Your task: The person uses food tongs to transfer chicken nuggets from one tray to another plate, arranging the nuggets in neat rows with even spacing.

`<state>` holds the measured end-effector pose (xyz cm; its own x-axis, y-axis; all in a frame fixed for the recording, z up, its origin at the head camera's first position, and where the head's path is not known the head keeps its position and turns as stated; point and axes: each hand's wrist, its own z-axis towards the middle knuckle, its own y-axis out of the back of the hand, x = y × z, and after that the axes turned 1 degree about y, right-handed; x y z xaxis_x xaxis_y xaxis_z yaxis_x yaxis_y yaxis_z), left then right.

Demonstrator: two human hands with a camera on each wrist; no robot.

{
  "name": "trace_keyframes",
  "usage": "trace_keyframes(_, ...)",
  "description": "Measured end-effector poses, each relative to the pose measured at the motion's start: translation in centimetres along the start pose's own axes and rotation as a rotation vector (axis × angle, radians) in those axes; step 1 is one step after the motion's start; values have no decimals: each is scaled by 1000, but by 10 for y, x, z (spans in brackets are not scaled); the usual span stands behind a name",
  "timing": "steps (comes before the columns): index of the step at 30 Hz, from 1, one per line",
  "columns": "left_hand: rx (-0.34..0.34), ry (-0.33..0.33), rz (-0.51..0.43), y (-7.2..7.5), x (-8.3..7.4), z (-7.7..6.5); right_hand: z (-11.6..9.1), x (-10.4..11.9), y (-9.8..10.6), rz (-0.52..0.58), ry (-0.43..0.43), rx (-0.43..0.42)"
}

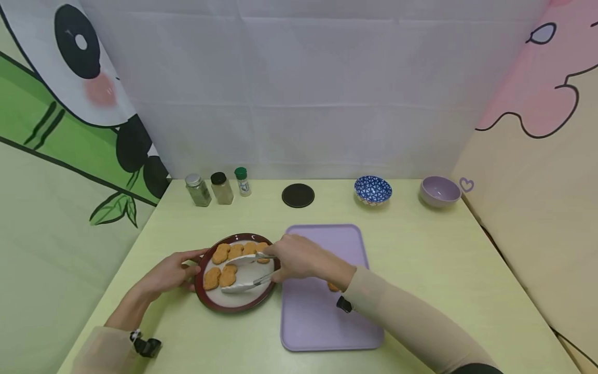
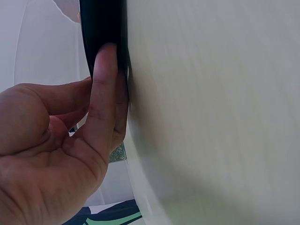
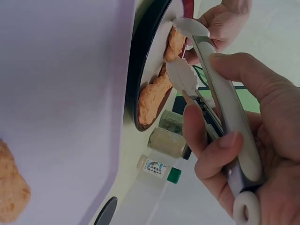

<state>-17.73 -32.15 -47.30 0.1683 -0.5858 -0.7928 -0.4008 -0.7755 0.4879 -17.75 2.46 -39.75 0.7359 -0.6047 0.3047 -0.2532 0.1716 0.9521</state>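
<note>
A white plate with a brown rim (image 1: 235,308) holds several chicken nuggets (image 1: 221,254) along its far and left sides. At its left edge, my left hand (image 1: 169,270) grips the rim; in the left wrist view its fingers (image 2: 104,89) reach under the plate's dark underside. My right hand (image 1: 301,258) holds a pair of tongs (image 3: 229,112) with pale scalloped heads. The tong heads hang over the plate, spread apart, with no nugget visibly clamped. One nugget (image 3: 11,187) lies on the purple tray (image 1: 322,322), partly hidden by my right wrist in the head view.
Along the back stand three seasoning jars (image 1: 221,188), a black round coaster (image 1: 298,196), a blue patterned bowl (image 1: 372,190) and a purple bowl (image 1: 439,191). The tray lies just right of the plate, beneath my right forearm. Fabric walls border the table's back and sides.
</note>
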Motion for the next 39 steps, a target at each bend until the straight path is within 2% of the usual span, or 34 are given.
trace_keyframes(5,-13,6,2,-1,2,1,-22,-8,12,29,-12,-48)
trace_keyframes(10,-9,2,-11,-3,2,3,-65,-33,40,20,-5,-84)
trace_keyframes(15,-9,-11,-3,-3,-1,4,-114,-65,58,3,-40,-40)
trace_keyframes(22,-16,-9,6,-3,-1,5,-163,-91,62,21,-102,51)
trace_keyframes(29,-17,-6,2,-2,3,4,-180,-105,58,6,-107,66)
trace_keyframes(39,-27,1,7,-2,4,1,-181,-114,53,20,-78,57)
